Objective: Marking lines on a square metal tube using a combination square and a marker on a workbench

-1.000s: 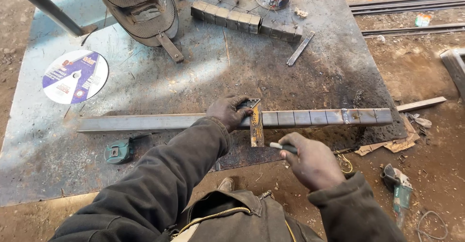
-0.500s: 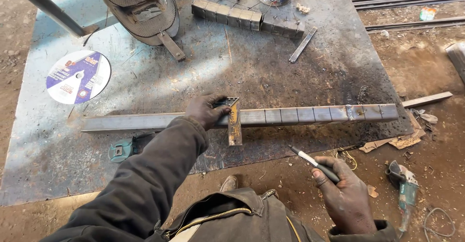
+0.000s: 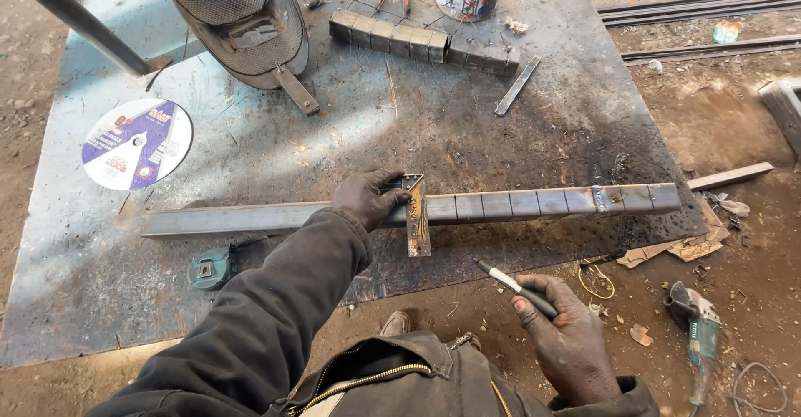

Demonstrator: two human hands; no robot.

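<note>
A worker's left hand [image 3: 367, 197] presses a try square [image 3: 415, 212] against a square steel tube [image 3: 517, 205] lying along the steel worktable's [image 3: 250, 150] near edge, while the right hand [image 3: 567, 333] grips what appears to be a marker [image 3: 513, 286] clear of the tube. Clean marking likely depends on keeping the square's stock flush to the tube wall.

Light: bright daylight, a sunlit patch on the counter [image 3: 250, 146] just below the welding mask [image 3: 242, 25].
Shadows: soft, near the mask.
Focus: sharp; mild edge distortion.
</note>
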